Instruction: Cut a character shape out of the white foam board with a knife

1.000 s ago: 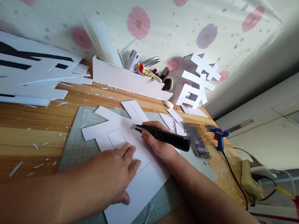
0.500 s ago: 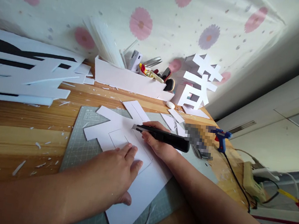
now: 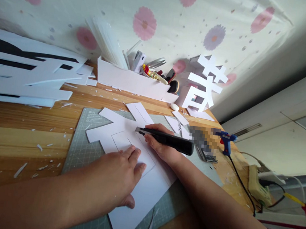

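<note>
On the near side of both hands, a sliver (image 3: 151, 223) of white scrap lies on the mat (image 3: 78, 161), just off the card (image 3: 134, 211). The card, white and cut with several arms, lies flat on the mat and runs under both hands, its near end sticking out past the left hand (image 3: 126, 175). That hand is bare and empty, laid palm down on the card with the fingers spread a little and the thumb apart from them.

Just beyond it and to its right, the right hand (image 3: 162, 144) is clamped on a black knife (image 3: 177, 142), the blade pointing left, its tip at the card. The two hands are near each other but apart. Thin lines mark the card around the left fingers and ahead of the blade.

To the left of the left hand, shavings (image 3: 20, 170) litter the wooden table (image 3: 4, 120). Past the right hand lie offcuts (image 3: 180, 117); to its right are a pixelated patch and then a blue glue gun (image 3: 227, 141), with a power strip (image 3: 257, 185) farther right.

Farther out, ahead of the hands, stand a white box (image 3: 129, 81) of tools and sticks (image 3: 108, 46) and, to its right, a white cut-out character (image 3: 198, 97). White sheets (image 3: 23, 73) are piled far left of the hands. Behind everything hangs a flowered cover (image 3: 170, 3).
</note>
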`<move>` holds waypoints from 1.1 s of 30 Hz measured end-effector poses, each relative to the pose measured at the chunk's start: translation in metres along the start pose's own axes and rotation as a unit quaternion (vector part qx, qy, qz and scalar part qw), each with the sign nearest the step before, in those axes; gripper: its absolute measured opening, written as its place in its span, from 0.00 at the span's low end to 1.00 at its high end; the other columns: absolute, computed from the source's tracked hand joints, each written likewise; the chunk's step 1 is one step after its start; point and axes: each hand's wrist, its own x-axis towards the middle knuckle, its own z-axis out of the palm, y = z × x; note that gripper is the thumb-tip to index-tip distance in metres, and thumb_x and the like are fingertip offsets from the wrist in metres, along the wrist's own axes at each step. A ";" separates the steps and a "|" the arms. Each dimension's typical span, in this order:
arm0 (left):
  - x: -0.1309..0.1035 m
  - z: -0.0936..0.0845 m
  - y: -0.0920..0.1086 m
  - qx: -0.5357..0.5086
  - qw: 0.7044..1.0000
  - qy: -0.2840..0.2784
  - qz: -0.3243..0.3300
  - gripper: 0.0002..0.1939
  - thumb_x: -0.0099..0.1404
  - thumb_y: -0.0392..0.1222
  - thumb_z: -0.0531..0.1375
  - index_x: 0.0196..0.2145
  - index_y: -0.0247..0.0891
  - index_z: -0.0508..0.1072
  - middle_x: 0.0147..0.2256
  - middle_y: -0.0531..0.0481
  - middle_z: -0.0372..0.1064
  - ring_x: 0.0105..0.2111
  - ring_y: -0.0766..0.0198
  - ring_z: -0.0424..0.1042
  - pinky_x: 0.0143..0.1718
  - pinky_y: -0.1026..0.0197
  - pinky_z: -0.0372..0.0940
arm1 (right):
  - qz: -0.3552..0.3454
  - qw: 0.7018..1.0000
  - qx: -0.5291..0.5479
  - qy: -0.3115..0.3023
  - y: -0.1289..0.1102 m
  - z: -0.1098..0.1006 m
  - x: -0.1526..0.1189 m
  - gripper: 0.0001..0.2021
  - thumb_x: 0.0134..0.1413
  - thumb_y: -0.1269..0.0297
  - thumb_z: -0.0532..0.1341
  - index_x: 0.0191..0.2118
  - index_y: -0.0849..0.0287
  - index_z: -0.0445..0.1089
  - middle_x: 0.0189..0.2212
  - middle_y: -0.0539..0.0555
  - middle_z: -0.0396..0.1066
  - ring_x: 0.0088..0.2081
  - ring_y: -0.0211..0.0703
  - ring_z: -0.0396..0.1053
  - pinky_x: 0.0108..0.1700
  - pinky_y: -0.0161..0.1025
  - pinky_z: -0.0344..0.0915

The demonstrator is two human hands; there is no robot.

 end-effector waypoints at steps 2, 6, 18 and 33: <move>0.000 -0.001 -0.001 -0.006 1.000 -0.003 0.000 0.40 0.61 0.59 0.69 0.62 0.30 0.69 0.64 0.18 0.55 0.67 0.31 0.55 0.61 0.37 0.66 | 0.009 1.000 -0.012 -0.010 -0.004 -0.001 0.000 0.13 0.56 0.60 0.68 0.46 0.57 0.74 0.35 0.52 0.79 0.34 0.39 0.75 0.38 0.39 0.73; -0.001 0.001 -0.003 -0.020 1.000 0.002 -0.003 0.40 0.60 0.59 0.69 0.62 0.31 0.69 0.65 0.19 0.55 0.67 0.32 0.55 0.61 0.38 0.65 | 0.034 0.998 -0.036 -0.032 -0.012 -0.004 0.001 0.12 0.57 0.60 0.67 0.46 0.57 0.74 0.35 0.51 0.79 0.34 0.38 0.74 0.38 0.38 0.71; -0.001 0.004 -0.002 -0.021 1.000 0.012 -0.003 0.41 0.59 0.60 0.69 0.62 0.31 0.69 0.65 0.17 0.54 0.66 0.31 0.57 0.61 0.37 0.65 | 0.035 0.996 -0.056 -0.067 -0.012 -0.014 0.000 0.14 0.56 0.57 0.66 0.46 0.56 0.74 0.36 0.52 0.79 0.35 0.41 0.74 0.38 0.40 0.70; -0.001 0.011 -0.008 0.002 0.998 0.063 0.021 0.40 0.58 0.62 0.69 0.59 0.31 0.72 0.61 0.17 0.62 0.62 0.29 0.65 0.55 0.37 0.71 | 0.021 0.994 -0.065 -0.083 -0.015 -0.023 -0.014 0.13 0.57 0.58 0.66 0.46 0.57 0.74 0.36 0.52 0.79 0.35 0.40 0.74 0.38 0.39 0.70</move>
